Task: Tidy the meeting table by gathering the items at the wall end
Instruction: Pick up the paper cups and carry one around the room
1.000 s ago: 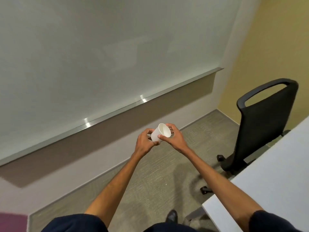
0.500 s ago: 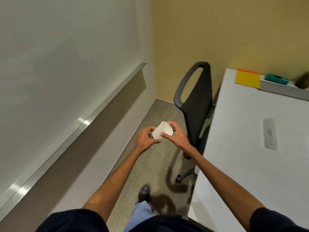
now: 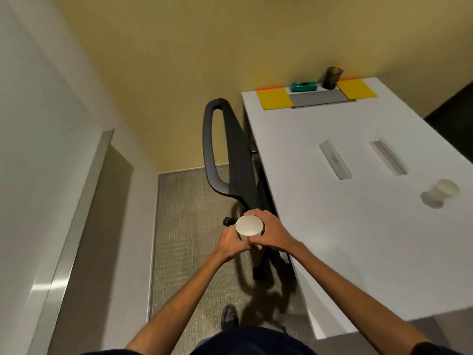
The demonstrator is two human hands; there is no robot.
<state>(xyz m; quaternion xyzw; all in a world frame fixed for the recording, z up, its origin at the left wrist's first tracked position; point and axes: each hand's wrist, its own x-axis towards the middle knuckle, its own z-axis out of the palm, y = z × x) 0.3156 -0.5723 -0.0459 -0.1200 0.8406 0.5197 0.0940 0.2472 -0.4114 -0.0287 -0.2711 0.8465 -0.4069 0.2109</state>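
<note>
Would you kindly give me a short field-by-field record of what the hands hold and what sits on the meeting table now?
Held item: white paper cup, mouth up, over the floor beside the table
Left hand: grips the cup's lower part
Right hand: curled round its side
Loose on table: second cup, blurred
Wall end: left-side yellow pad, teal box, grey mat, dark pen pot, right-side yellow pad
Beside table: black chair
</note>
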